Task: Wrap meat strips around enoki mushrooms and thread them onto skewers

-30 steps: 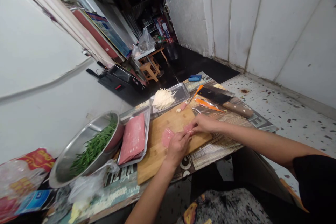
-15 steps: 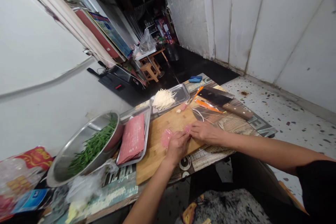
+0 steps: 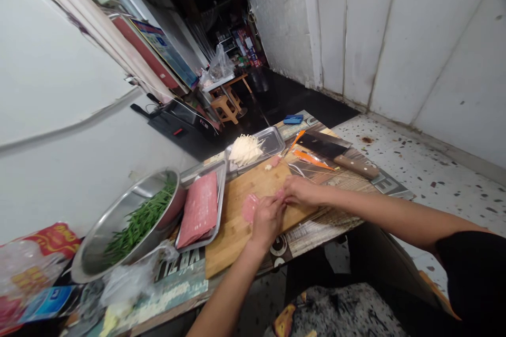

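On the wooden cutting board [image 3: 225, 242] lies a thin pink meat slice [image 3: 250, 207], its near end under my left hand [image 3: 268, 217]. The fingers of that hand are closed and bent toward my right hand [image 3: 301, 190], whose fingers are pinched together. Between the two sets of fingertips a bit of pink meat [image 3: 280, 194] shows; both hands grip it, and most of it is hidden. A small meat roll [image 3: 275, 161] with pale ends rests at the board's far edge. Beyond it, white enoki mushrooms [image 3: 245, 150] lie on a metal tray [image 3: 276, 140].
Left of the board stand a tray with stacked meat slices [image 3: 198, 209] and a steel bowl [image 3: 89, 255] of cut greens [image 3: 142, 221]. A cleaver [image 3: 322, 144], orange wrappers [image 3: 310, 158], thin skewers [image 3: 322, 168] and a blue box [image 3: 293, 119] lie at the far right. Plastic bags [image 3: 128, 279] sit front left.
My right hand has shifted slightly left and its wrist has risen, with the fingers drawn in more tightly. My left hand stays almost in place; the other things have not moved.
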The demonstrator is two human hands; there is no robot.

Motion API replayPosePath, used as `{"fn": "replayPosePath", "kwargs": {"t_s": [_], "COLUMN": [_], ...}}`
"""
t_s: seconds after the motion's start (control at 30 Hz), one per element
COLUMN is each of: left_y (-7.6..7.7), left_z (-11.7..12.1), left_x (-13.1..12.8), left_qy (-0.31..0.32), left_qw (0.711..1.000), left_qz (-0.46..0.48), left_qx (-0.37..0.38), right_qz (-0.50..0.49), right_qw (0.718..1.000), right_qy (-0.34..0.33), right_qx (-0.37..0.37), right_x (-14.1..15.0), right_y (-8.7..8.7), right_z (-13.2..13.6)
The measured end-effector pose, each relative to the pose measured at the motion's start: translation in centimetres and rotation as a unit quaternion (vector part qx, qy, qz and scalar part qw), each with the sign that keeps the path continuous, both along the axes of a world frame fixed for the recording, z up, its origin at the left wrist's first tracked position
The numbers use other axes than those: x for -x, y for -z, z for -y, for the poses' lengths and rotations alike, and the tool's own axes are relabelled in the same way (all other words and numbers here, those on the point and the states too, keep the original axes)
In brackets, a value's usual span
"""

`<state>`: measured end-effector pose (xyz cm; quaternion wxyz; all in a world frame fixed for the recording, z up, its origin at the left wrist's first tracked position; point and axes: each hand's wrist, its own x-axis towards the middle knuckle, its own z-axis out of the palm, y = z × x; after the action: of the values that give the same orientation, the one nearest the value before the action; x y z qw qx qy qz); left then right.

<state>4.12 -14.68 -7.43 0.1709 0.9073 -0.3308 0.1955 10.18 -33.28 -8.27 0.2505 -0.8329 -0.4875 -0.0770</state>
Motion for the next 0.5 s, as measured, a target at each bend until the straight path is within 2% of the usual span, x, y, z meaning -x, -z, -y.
{"fn": "replayPosePath", "kwargs": {"t_s": [0.13,0.27,0.37,0.5], "left_y": [-1.2,-2.3,-2.2,-1.8], "left_z": [0.1,0.3,0.3,0.1], "left_x": [-0.6,-1.2,-1.6,-1.8], "left_qy": [-0.018,-0.022,-0.027,-0.013], "left_qw": [0.995,0.988,0.988,0.992], "left_qz": [-0.096,-0.152,-0.150,-0.127], "left_qx": [0.021,0.008,-0.009,-0.017], "right_qz": [-0.053,-0.073,-0.004,0.132], "right_qw": [0.999,0.997,0.997,0.985], "right_qy": [0.007,0.027,0.066,0.102], "right_qx": [0.000,0.013,0.037,0.050], "right_x": [-0.8,-0.9,0.1,2.0], "right_y": [-0.2,-0.8,-1.0,-0.5], "right_z": [0.2,-0.1,-0.6,-1.2]}}
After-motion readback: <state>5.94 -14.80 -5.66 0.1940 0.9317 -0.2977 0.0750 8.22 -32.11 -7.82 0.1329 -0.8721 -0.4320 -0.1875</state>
